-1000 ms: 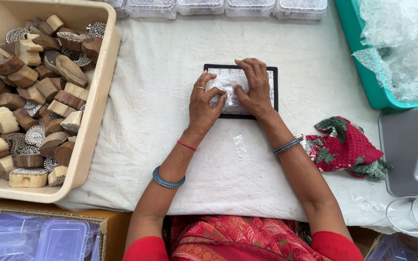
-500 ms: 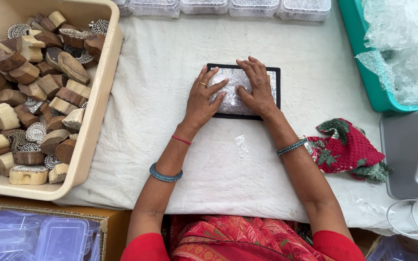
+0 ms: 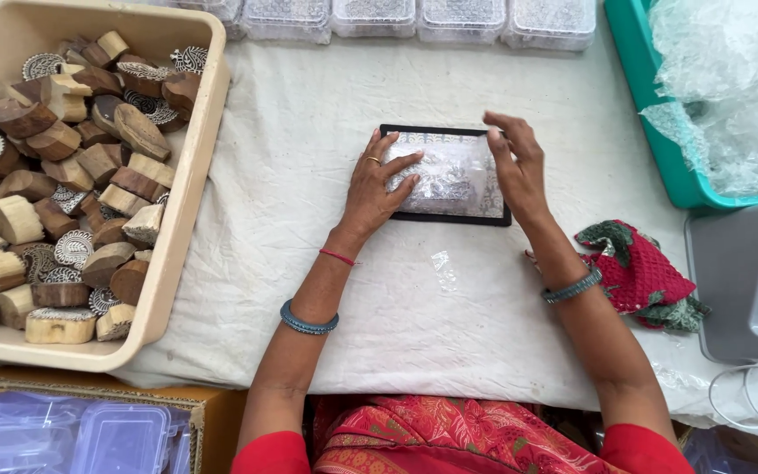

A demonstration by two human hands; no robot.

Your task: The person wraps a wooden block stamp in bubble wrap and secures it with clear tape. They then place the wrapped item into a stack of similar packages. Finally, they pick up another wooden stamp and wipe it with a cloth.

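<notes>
Since the earlier frames the right hand [image 3: 512,162] has lifted off the middle of the clear plastic wrap [image 3: 443,173] and drawn back to the right edge of the flat black tray [image 3: 446,217], while the left hand [image 3: 377,187] has stayed pressed on the tray's left part. The tray lies on the white cloth [image 3: 309,123] near the middle of the table, well apart from the beige tub [image 3: 188,189] of carved wooden blocks [image 3: 63,175] on the left and from the red and green knitted cloth [image 3: 638,276] on the right. What could go wrong, as I judge it: with only one palm pinning the wrap, the crinkled film may spring up or slide off the patterned piece under it, and a push from the left hand could shift the light tray across the loose cloth. The left hand lies open and flat, fingers spread over the wrap and the tray's left rim, pressing rather than gripping. The right hand is open too, fingers extended and slightly curved, their tips near or just touching the tray's right border; whether it actually pinches the film there cannot be told, and it closes around nothing
</notes>
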